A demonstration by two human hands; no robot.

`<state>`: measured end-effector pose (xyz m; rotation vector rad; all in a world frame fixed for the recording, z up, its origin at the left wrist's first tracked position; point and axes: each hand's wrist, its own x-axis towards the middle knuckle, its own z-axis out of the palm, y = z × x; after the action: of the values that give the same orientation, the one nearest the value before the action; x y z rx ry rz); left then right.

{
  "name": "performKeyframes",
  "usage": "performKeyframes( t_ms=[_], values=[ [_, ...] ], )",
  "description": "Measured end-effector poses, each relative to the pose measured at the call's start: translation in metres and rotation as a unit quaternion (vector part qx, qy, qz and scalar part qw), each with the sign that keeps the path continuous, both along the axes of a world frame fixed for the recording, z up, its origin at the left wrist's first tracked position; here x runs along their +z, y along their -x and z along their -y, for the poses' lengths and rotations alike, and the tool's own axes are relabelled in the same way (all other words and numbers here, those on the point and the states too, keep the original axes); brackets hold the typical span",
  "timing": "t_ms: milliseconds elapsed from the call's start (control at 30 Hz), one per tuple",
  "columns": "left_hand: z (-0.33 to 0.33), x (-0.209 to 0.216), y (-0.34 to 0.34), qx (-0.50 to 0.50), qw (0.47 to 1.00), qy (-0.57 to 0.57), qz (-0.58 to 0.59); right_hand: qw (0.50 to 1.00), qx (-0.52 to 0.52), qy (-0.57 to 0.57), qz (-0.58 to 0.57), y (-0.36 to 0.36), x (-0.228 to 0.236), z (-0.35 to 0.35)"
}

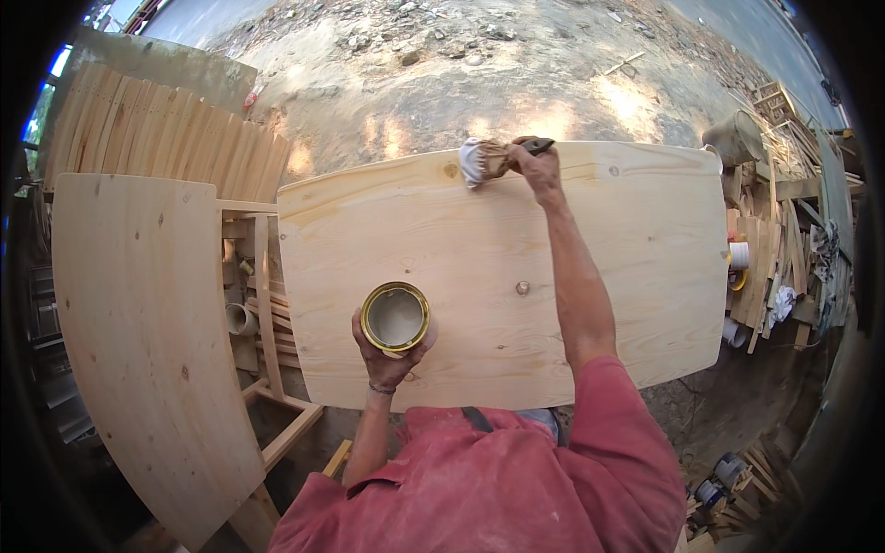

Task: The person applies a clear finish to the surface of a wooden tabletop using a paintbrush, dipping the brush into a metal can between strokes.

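My left hand [385, 365] is wrapped round an open metal can [396, 343] with a gold-coloured rim, held above the near part of a pale wooden tabletop panel [479, 304]. Pale grey, milky matter shows inside the can. At the panel's far edge, my stretched-out right hand [541, 172] grips a brush [496, 160] by its dark handle. Its brownish, bunched body ends in a white tip, which points left and is at the panel's far edge; whether it touches the wood I cannot tell.
Another pale panel [157, 341] lies at the left over a wooden frame [264, 295]. Wooden slats [166, 134] stand in a row at the far left. Scrap timber [784, 249] and a bucket [735, 138] sit at the right. Stony ground [442, 83] stretches beyond.
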<state>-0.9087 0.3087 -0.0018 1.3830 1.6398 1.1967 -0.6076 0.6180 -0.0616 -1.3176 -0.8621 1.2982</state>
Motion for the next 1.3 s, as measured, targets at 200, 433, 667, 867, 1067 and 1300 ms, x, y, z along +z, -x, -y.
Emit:
performKeyframes(
  t_ms=[200, 433, 667, 867, 1067, 1300],
  values=[
    [-0.004, -0.006, -0.067, -0.016, 0.999, 0.009, -0.029, 0.993, -0.118, 0.006, -0.002, -0.247, 0.019, 0.016],
    [-0.004, 0.011, -0.149, -0.037, 0.998, 0.045, -0.020, 0.986, -0.147, 0.010, 0.076, -0.446, 0.022, 0.022],
    [0.004, 0.016, -0.182, -0.076, 0.996, 0.033, -0.040, 0.906, -0.180, 0.024, 0.382, -0.567, 0.046, 0.008],
    [0.001, 0.019, -0.195, -0.097, 0.993, 0.039, -0.048, 0.710, -0.057, 0.066, 0.699, -0.424, 0.070, -0.003],
    [-0.006, 0.019, -0.204, -0.081, 0.996, 0.026, -0.034, 0.767, 0.006, -0.060, 0.639, -0.267, 0.071, 0.028],
    [-0.006, 0.030, -0.197, -0.093, 0.994, 0.037, -0.048, 0.970, -0.237, -0.059, 0.016, -0.435, 0.030, 0.010]
  ],
)
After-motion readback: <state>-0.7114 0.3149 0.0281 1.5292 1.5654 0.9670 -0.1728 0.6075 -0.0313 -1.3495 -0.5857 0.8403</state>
